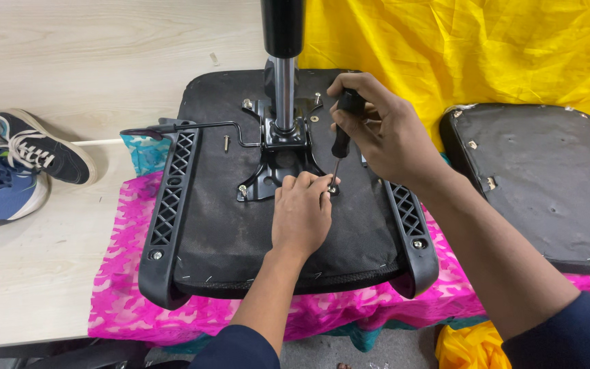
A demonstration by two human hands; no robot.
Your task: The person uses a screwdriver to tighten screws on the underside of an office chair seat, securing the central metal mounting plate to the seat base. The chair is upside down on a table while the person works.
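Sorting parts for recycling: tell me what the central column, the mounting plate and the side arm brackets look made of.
Shiny silver central column: likely chromed steel, mirror-bright. Black mounting plate: seemingly painted pressed metal, glossy, with folded edges. Black lattice side arm brackets: probably moulded plastic, matte.

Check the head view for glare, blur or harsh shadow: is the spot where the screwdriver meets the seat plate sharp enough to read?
Head view: even, soft light, only faint shadows. The chrome column shows a bright streak of glare. The screwdriver in the right hand and the left hand are sharp; the tip is partly hidden by fingers. The shoes bend slightly near the frame edge.
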